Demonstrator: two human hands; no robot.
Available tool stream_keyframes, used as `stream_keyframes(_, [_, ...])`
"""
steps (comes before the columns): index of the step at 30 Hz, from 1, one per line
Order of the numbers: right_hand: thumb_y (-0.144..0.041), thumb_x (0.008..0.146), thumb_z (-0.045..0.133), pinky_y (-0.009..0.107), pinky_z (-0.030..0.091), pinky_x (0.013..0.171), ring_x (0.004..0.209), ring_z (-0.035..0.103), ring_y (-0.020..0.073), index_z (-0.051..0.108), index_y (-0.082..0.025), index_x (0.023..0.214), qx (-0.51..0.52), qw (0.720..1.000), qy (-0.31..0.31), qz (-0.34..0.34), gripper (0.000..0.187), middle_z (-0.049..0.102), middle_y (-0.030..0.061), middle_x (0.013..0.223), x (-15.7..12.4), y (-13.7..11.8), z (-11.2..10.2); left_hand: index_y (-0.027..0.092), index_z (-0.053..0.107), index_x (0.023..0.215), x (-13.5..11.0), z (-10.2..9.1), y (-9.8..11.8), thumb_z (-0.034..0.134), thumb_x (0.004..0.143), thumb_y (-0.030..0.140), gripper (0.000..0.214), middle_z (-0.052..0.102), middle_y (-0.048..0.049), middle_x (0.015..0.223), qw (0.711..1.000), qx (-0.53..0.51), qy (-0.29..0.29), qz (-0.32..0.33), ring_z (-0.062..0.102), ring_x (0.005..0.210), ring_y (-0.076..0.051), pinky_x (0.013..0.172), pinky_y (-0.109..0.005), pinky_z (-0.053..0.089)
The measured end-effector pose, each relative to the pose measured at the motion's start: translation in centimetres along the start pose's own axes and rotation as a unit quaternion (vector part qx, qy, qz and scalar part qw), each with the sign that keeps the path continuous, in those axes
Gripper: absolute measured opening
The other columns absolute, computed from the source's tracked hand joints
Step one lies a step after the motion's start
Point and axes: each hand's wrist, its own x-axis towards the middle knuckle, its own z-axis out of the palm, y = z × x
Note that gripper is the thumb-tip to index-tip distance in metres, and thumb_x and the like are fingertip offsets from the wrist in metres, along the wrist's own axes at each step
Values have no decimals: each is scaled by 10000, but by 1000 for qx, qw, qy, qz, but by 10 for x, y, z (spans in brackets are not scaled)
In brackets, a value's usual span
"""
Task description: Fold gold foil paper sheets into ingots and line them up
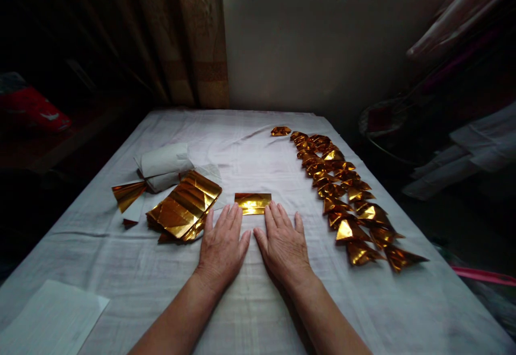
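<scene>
A small sheet of gold foil paper (253,203), a flat rectangle that looks folded, lies on the cloth in front of me. My left hand (224,245) rests flat, its fingertips at the sheet's left end. At the right end are the fingertips of my right hand (285,243), also laid flat with the thumb apart. Just left of my left hand sits a stack of gold foil sheets (187,204). Several folded gold foil pieces (332,186), puffed and pointed, run in rows to the right of my right hand.
White paper (163,160) lies rolled or folded behind the stack, near a loose gold piece (128,194). Another white sheet (52,317) is at the near left. A white cloth (133,269) covers the table. Beyond its far edge stand a curtain (197,38) and a wall (306,43).
</scene>
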Motion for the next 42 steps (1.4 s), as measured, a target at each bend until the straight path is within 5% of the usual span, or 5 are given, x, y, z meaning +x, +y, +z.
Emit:
stream_keyframes(10, [-291, 979, 427, 499, 243, 1138, 1321, 480, 271, 611, -195, 1280, 68, 993, 91, -26, 365, 574, 93, 1417, 6, 14, 1, 154, 560, 1351, 2, 3, -5, 454, 972, 361, 445, 608, -128, 1380, 999, -13, 34, -17, 528, 1300, -317, 1147, -547, 281])
stream_keyframes(16, [-287, 949, 440, 474, 291, 1133, 1345, 445, 286, 554, -111, 1353, 82, 984, 153, 26, 455, 558, 156, 1415, 9, 20, 8, 149, 587, 1299, 3, 1, -8, 467, 970, 340, 399, 615, -121, 1369, 999, -34, 29, -15, 525, 1297, -294, 1156, -527, 284])
stream_keyframes(24, [-297, 951, 458, 491, 291, 1135, 1359, 426, 299, 649, -186, 1228, 88, 987, 125, 50, 354, 556, 111, 1418, 10, 23, 6, 180, 602, 1284, 3, 2, -7, 476, 962, 318, 372, 614, -113, 1369, 999, -36, 31, -18, 519, 1301, -293, 1155, -521, 287])
stream_keyframes(36, [-390, 913, 520, 549, 329, 1097, 1368, 406, 371, 590, -131, 1292, 69, 989, 121, 40, 464, 515, 180, 1441, 13, 28, 14, 172, 600, 1278, 2, 6, -8, 501, 952, 296, 362, 613, -125, 1368, 998, -20, 52, 6, 534, 1279, -318, 1120, -543, 309])
stream_keyframes(42, [-309, 891, 527, 547, 313, 1117, 1351, 444, 330, 616, -170, 1221, 126, 978, 160, 50, 368, 572, 138, 1394, 13, 26, 14, 164, 598, 1279, 2, 8, -9, 512, 947, 290, 366, 613, -134, 1365, 998, -22, 57, 8, 535, 1276, -325, 1111, -553, 315])
